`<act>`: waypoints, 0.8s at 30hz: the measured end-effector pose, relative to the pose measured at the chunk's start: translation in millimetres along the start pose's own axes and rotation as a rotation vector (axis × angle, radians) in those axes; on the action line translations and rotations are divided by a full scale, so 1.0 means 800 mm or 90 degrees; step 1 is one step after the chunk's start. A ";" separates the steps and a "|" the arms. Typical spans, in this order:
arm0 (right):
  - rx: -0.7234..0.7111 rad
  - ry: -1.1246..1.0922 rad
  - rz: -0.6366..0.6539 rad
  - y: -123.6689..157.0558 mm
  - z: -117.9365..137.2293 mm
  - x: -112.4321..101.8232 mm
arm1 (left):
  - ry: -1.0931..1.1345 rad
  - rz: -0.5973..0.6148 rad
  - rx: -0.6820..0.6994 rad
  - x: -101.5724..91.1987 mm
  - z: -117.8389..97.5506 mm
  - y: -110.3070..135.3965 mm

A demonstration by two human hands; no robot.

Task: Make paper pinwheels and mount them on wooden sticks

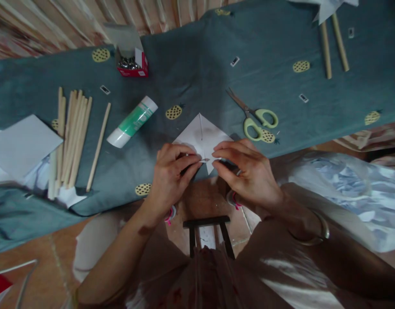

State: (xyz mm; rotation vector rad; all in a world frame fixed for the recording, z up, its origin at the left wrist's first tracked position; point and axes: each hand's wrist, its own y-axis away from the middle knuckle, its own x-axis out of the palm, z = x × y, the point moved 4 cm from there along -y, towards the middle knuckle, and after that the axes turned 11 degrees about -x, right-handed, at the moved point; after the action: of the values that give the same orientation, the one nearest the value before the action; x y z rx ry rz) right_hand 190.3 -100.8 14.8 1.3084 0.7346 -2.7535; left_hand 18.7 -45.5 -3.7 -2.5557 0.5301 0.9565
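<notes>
A square of white paper (197, 129) lies at the table's front edge, one corner pointing away from me. A dark line, perhaps a cut, runs inward from that far corner. My left hand (175, 169) pinches the paper near its centre between thumb and fingers. From the other side, my right hand (242, 167) holds the paper with thumb and fingertips. A small part of the paper is raised between the hands, and the near corner sticks out below. The fingers hide both side corners. Green-handled scissors (256, 119) lie to the right of the paper.
On the left are a large glue stick (133, 121), several wooden sticks (75, 141) and white paper sheets (25, 143). Behind them stands an open red box (133, 71) of small metal pieces. Two sticks (326, 53) with folded white paper (334, 6) lie at the far right.
</notes>
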 end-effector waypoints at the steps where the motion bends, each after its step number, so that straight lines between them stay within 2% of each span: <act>1: 0.002 -0.008 0.005 -0.002 -0.001 0.002 | 0.002 -0.001 -0.005 0.000 0.001 -0.001; 11: 0.072 -0.085 0.003 -0.013 0.000 0.015 | 0.008 -0.010 -0.030 0.001 0.000 -0.005; 24: 0.096 -0.061 -0.011 -0.018 0.000 0.021 | -0.029 -0.031 -0.048 0.003 0.004 -0.012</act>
State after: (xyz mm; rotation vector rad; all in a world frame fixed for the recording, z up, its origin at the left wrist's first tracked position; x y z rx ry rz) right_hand 177.0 -84.9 8.3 1.1875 0.5438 -2.9121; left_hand 23.0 -36.4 -5.9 -2.5928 0.4257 1.0338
